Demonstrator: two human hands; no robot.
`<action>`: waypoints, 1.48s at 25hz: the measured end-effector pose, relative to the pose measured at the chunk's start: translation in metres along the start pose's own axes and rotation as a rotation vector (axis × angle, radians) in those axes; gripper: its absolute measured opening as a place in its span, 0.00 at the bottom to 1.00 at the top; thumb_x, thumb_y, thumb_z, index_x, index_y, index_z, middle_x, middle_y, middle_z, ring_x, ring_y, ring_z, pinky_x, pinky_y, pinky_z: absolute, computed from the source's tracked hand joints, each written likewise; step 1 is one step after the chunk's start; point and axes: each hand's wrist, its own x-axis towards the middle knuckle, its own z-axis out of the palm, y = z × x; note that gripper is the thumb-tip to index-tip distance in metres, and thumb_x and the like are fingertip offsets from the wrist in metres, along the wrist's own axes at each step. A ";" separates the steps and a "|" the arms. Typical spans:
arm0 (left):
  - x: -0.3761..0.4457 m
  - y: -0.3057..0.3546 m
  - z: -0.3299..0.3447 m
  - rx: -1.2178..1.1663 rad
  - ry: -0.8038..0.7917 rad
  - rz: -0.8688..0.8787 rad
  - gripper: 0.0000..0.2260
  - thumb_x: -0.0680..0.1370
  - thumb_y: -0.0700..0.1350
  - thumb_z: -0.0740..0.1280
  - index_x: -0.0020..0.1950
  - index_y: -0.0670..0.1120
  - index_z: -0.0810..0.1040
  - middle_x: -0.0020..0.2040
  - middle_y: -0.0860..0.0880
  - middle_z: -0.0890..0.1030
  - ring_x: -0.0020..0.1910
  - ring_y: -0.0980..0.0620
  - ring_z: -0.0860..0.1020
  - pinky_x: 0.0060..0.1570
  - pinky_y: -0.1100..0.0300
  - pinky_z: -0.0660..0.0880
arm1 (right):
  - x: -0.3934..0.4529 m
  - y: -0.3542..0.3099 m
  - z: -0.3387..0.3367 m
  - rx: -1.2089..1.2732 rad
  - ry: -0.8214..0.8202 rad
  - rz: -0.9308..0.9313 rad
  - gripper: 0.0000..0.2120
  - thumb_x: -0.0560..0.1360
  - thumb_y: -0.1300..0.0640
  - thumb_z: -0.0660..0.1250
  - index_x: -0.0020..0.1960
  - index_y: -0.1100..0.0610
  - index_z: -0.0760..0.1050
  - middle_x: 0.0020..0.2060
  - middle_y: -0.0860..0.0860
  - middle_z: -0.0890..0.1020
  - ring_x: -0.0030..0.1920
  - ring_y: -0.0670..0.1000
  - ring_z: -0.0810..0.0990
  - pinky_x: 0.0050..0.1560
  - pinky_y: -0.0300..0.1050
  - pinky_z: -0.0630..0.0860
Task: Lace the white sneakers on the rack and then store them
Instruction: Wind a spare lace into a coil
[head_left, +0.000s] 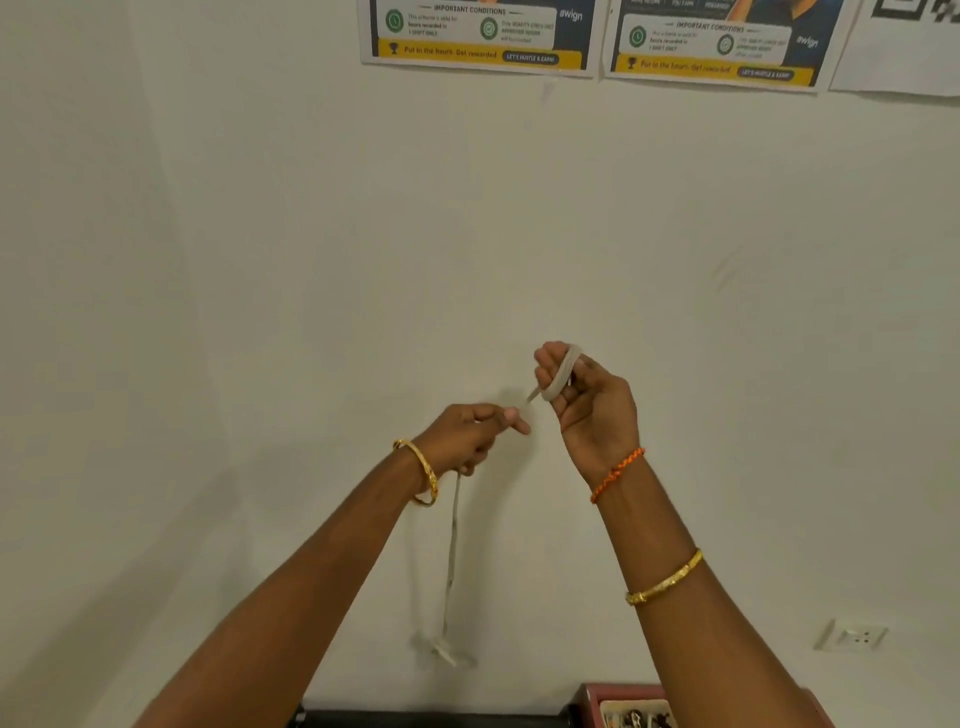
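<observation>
Both my hands are raised in front of a pale wall, holding a greyish-white shoelace (453, 545). My right hand (587, 400) has the lace looped round its curled fingers, with a short end sticking out to the left. My left hand (470, 434) grips the lace lower down, fingers curled round it. From the left hand the rest of the lace hangs straight down, its end blurred near the bottom. No sneaker shows in the head view.
Printed posters (478, 36) hang on the wall at the top. A wall socket (852, 635) sits at lower right. At the bottom edge a dark surface (431, 719) and a red box (623, 706) with small items peek in.
</observation>
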 end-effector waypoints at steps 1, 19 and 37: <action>-0.003 0.001 0.003 0.065 -0.042 -0.009 0.13 0.79 0.53 0.61 0.50 0.48 0.82 0.26 0.53 0.60 0.23 0.56 0.58 0.24 0.64 0.58 | 0.008 0.004 0.001 0.017 0.066 -0.044 0.14 0.81 0.67 0.51 0.50 0.67 0.76 0.45 0.58 0.83 0.44 0.51 0.84 0.45 0.40 0.81; 0.012 0.013 -0.023 0.007 0.099 0.013 0.13 0.78 0.54 0.63 0.41 0.47 0.80 0.23 0.56 0.63 0.24 0.56 0.60 0.23 0.66 0.61 | -0.014 0.009 0.012 -0.302 -0.064 -0.020 0.16 0.78 0.64 0.51 0.42 0.65 0.77 0.30 0.53 0.81 0.30 0.49 0.80 0.35 0.41 0.77; -0.010 0.076 -0.031 0.266 0.132 0.208 0.15 0.78 0.53 0.63 0.36 0.47 0.79 0.23 0.53 0.62 0.21 0.57 0.59 0.24 0.67 0.60 | -0.004 0.039 -0.017 -0.821 -0.104 -0.197 0.14 0.77 0.70 0.52 0.47 0.66 0.77 0.36 0.58 0.82 0.35 0.52 0.82 0.41 0.43 0.78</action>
